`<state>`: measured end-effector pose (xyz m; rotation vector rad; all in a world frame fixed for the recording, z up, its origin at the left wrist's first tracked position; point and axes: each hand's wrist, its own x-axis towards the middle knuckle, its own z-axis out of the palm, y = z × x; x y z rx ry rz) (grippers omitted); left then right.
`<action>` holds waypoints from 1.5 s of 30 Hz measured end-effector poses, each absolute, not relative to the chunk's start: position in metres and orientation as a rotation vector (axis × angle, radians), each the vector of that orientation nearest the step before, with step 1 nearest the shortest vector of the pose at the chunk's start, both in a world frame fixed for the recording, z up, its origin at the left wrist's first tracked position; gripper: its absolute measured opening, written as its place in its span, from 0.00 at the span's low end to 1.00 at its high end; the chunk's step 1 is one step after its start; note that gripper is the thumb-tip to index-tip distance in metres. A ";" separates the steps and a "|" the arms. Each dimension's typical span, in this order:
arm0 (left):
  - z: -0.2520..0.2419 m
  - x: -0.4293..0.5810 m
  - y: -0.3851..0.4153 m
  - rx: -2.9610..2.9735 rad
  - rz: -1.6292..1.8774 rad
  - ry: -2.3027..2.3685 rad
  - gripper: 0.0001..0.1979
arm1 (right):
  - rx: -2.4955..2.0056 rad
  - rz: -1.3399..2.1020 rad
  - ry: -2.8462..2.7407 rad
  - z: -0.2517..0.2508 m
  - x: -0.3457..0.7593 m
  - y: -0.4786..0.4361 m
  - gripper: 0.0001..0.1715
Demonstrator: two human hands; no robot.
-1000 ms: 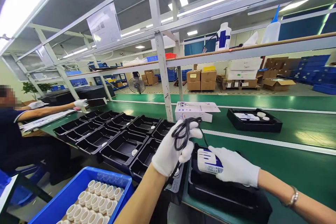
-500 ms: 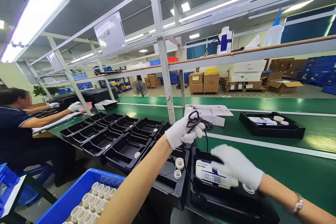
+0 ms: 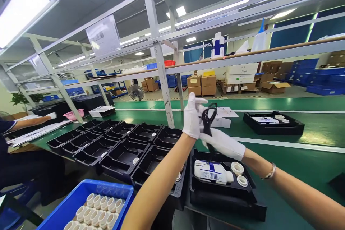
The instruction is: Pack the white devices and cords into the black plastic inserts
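Note:
My left hand [image 3: 192, 118], in a white glove, is raised over the tray with its fingers stretched out beside a looped black cable [image 3: 208, 118]. Gloved too, my right hand [image 3: 222, 143] closes its fingertips on the lower part of that cable bundle. The cable hangs down toward a white and blue bottle-shaped device [image 3: 211, 172], which lies on its side in a black tray [image 3: 223, 199]. Two white ring-shaped caps, a larger one [image 3: 237, 168] and a smaller one [image 3: 242, 180], sit in the tray to the right of the device.
Several black trays [image 3: 124, 154] stand in rows to the left. A blue bin [image 3: 88, 187] with white caps is at front left. Another filled tray [image 3: 275, 127] lies on the green bench at right. A metal post [image 3: 165, 90] rises behind; a co-worker's arm [image 3: 32, 122] shows far left.
My right hand has left the device and come up to the cable bundle. My left hand has straightened its fingers beside the cable. The caps now show fully, and the view has shifted.

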<state>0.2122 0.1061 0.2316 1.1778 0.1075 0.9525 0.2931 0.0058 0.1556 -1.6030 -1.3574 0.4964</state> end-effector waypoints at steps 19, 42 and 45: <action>0.039 0.285 0.171 2.563 -0.351 -0.093 0.12 | -2.206 0.176 -1.757 0.049 0.389 0.001 0.13; 0.015 0.260 0.177 3.161 -0.492 -0.502 0.18 | -2.582 -0.056 -2.131 0.006 0.359 0.012 0.14; 0.014 0.265 0.179 3.162 -0.529 -0.584 0.16 | -2.573 -0.073 -2.181 0.006 0.362 0.013 0.13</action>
